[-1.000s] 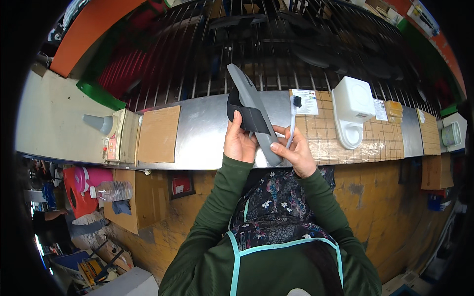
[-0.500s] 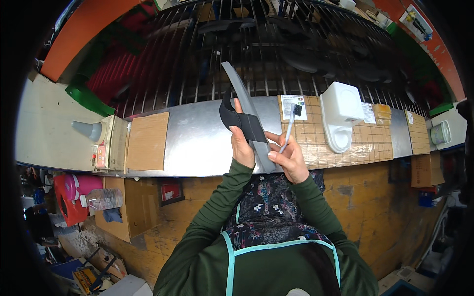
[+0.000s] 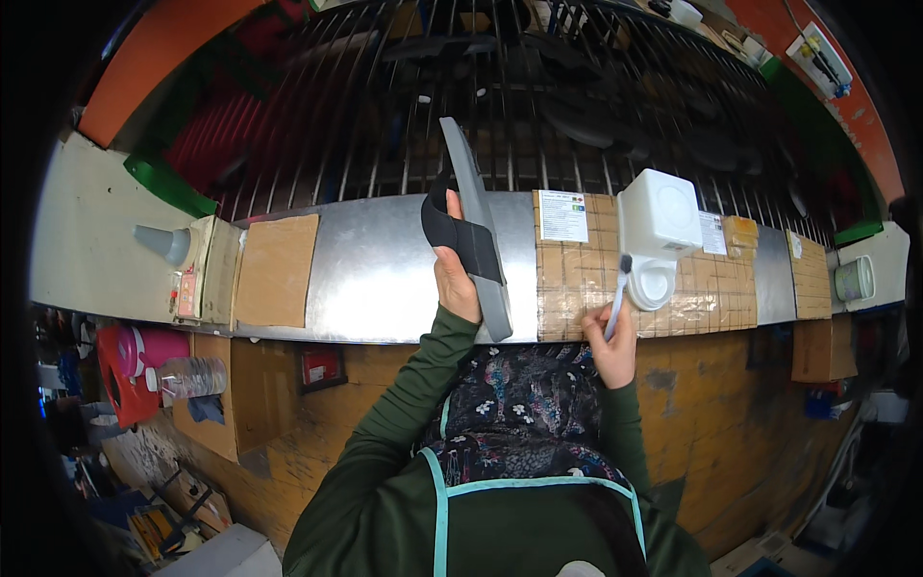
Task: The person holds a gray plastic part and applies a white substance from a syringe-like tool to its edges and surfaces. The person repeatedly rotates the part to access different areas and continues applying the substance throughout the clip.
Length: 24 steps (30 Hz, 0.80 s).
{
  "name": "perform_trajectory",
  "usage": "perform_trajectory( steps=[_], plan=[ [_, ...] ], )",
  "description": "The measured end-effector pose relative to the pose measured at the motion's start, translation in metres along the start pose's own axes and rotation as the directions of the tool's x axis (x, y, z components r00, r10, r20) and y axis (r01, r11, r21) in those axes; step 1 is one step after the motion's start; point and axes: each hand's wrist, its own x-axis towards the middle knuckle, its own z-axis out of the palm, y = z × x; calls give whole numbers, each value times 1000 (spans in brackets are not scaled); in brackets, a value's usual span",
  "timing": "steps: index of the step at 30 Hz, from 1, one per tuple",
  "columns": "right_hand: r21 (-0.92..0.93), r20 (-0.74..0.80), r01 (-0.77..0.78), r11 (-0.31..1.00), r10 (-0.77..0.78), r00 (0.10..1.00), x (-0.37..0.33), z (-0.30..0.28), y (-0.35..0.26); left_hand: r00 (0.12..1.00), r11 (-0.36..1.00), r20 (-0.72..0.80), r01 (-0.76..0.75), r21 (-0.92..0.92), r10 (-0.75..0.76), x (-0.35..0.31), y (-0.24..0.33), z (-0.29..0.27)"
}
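A grey-soled sandal [image 3: 487, 260] with a wide black strap stands on edge in my left hand [image 3: 456, 284]. My left fingers pass under the strap and grip the sandal, its toe end pointing away over the metal bars. In my right hand [image 3: 612, 344] is a toothbrush-like brush [image 3: 617, 303] with a pale handle, pinched between thumb and fingers. Its dark bristle head is up, close to the small round dish at the front of a white plastic dispenser [image 3: 658, 213]. Whether the bristles touch the dish I cannot tell.
The dispenser stands on taped cardboard [image 3: 577, 288] over the metal table edge [image 3: 365, 279]. A yellowish block [image 3: 740, 236] lies right of it. Beyond, metal roller bars [image 3: 404, 163] carry dark sandals [image 3: 586, 120]. Another cardboard piece [image 3: 276, 274] and a grey cone [image 3: 162, 242] are at left.
My right hand has left the sandal and moved right with the brush, toward the dispenser's dish. My left hand still holds the sandal, now slightly further left and more upright.
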Motion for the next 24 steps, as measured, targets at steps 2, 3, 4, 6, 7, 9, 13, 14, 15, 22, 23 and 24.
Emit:
perform_trajectory(
  steps=[2,3,4,6,7,9,13,14,15,22,23,24],
  plan=[
    [-98,5,23,995,-23,1000,-1,0,-1,1000,999,-5,-6,-35,6,2,-2,2],
    [-123,0,26,992,-26,1000,-1,0,0,1000,999,11,1,-49,0,3,-3,2],
    [-165,13,-6,986,8,1000,-2,0,1,1000,998,28,8,-63,-6,3,-4,2],
    [-201,9,-50,978,53,999,-6,1,5,998,992,47,43,-120,-38,5,-7,2],
    [-311,29,-26,950,37,999,-10,1,8,998,988,53,53,-147,-46,7,-7,2],
    [-462,92,70,884,-31,995,-21,2,14,993,962,36,114,-248,-108,8,-6,1],
    [-497,37,85,864,-77,996,-32,5,23,999,948,27,53,-315,-47,12,1,-5],
    [-387,-12,92,917,-105,994,-32,6,26,996,903,43,85,-421,-74,11,5,-10],
    [-277,-80,53,959,-78,994,-31,5,28,992,864,64,126,-488,-108,12,7,-13],
    [32,-98,-174,984,176,979,-20,-8,47,962,802,-191,43,-596,-194,8,32,-56],
    [79,-75,-104,991,110,991,-17,-7,48,960,853,-257,-43,-520,-108,8,36,-67],
    [114,-32,-75,991,79,996,-16,-9,47,954,852,-287,-83,-517,-81,6,42,-76]
  ],
)
